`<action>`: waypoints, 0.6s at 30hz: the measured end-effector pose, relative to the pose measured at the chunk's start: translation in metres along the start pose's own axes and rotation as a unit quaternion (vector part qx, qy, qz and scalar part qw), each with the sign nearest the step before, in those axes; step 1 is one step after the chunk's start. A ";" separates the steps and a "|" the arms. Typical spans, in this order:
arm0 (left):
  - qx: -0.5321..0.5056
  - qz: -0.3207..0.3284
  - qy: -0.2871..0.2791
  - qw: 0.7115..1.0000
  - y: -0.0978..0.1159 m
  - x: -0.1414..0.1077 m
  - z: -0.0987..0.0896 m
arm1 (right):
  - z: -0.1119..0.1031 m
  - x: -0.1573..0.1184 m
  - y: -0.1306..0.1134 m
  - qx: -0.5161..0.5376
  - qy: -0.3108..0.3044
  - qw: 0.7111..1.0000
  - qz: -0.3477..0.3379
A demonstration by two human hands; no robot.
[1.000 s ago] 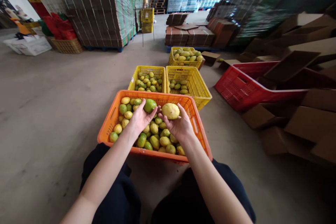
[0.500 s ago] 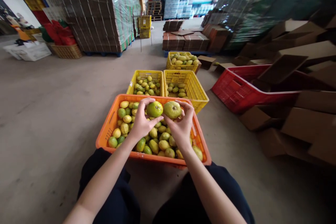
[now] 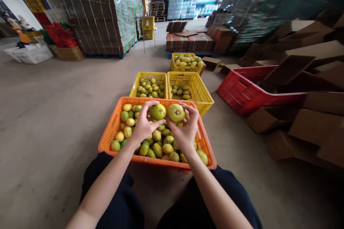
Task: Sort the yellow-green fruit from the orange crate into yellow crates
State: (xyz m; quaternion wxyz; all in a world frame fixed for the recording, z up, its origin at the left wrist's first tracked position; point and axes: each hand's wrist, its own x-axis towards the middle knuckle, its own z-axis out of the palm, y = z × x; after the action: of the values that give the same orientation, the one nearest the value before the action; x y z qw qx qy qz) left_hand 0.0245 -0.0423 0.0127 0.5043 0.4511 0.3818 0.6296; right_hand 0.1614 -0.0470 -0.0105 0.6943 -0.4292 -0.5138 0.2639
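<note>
My left hand [image 3: 145, 120] pinches a round green fruit [image 3: 157, 112] between thumb and fingers, its stem end facing me. Beside it, my right hand [image 3: 188, 125] grips a paler, ribbed yellow-green fruit [image 3: 176, 113] in the same way. The two fruits are held side by side, very close together, above an orange crate [image 3: 111, 125]. Many loose fruits [image 3: 157, 149], from green to yellow, fill the crate's bottom; my hands and forearms cover some of them. What the fruit's exact kind is, I cannot tell.
Two yellow crates [image 3: 206, 94] with fruit stand just beyond the orange one, and a third yellow crate [image 3: 172, 65] sits farther back. To the right are a red crate [image 3: 233, 91] and loose cardboard boxes [image 3: 314, 125]. Wrapped stacks [image 3: 94, 14] rise behind.
The paler fruit has turned slightly in my right hand, its stem end shifting a little. Both hands otherwise stay almost where they were.
</note>
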 end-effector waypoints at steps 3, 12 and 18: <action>-0.016 0.007 -0.033 0.999 0.002 -0.001 -0.002 | -0.001 -0.001 0.000 -0.017 -0.007 1.000 0.000; -0.165 -0.126 -0.028 0.978 0.010 0.003 -0.006 | -0.003 0.004 -0.012 0.069 -0.056 0.991 0.102; -0.253 -0.226 -0.026 0.940 0.012 0.008 -0.012 | -0.003 0.007 -0.010 0.183 -0.060 0.962 0.194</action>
State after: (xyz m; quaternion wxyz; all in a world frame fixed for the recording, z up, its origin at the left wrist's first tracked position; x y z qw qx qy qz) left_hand 0.0085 -0.0375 0.0216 0.7403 0.2268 0.2887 0.5632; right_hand 0.1660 -0.0473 0.0008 0.6645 -0.3695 -0.4039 0.5087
